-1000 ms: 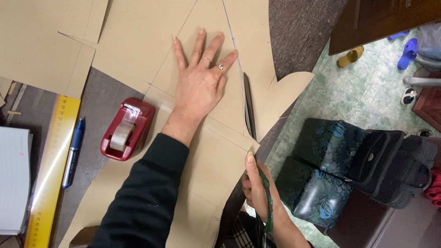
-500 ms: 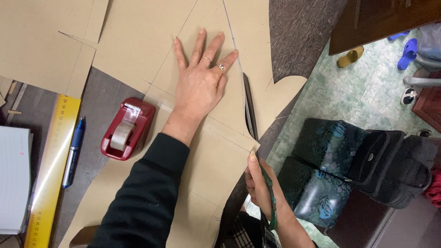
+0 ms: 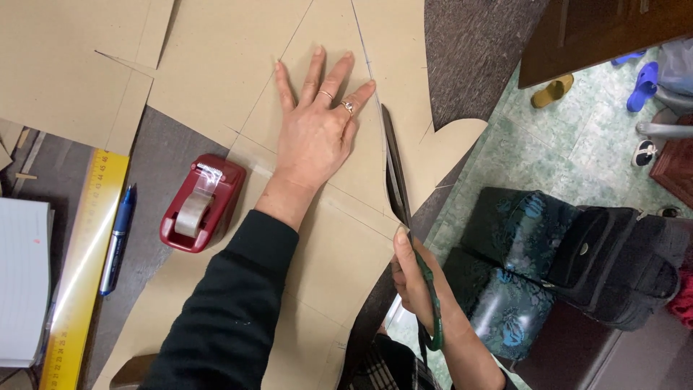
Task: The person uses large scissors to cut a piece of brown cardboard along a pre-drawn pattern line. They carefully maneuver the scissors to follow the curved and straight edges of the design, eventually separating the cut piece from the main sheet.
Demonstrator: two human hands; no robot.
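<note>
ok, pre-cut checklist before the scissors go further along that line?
1. Left hand flat on the cardboard sheet, pinning it: ok.
2. Left fingers off the blade path: not ok, they lie right beside the pencil line.
3. Right hand grips the scissors by the green handles: ok.
4. Blades set on the drawn line: ok, as far as visible.
5. Tape dispenser, ruler, pen away from the cut: ok.
6. Offcut supported past the table edge: cannot tell.

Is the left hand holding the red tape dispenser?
No, the left hand lies flat on the cardboard; the tape dispenser stands apart beside the wrist.
</note>
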